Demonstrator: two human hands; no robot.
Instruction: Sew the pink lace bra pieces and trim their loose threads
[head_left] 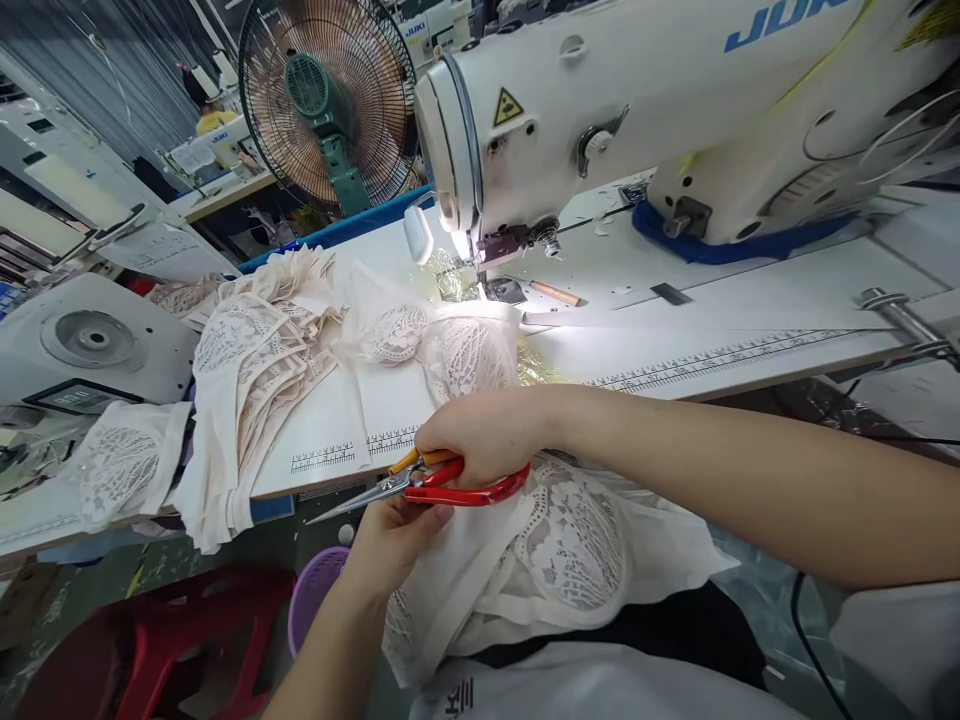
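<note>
My right hand (487, 432) is closed around red-handled scissors (450, 484), whose blades point left past the table edge. Just below them, my left hand (390, 535) pinches cream lace fabric (570, 545) that lies in my lap. The same fabric runs up over the table edge to the needle area of the white sewing machine (637, 100). A lace cup piece (465, 350) lies on the table under the machine's lamp.
A stack of cream lace pieces (255, 350) sits on the white table (750, 310) at left. A standing fan (330, 100) is behind it. Another machine (90, 340) stands far left, with a red stool (172, 640) and a purple bin (315, 590) below.
</note>
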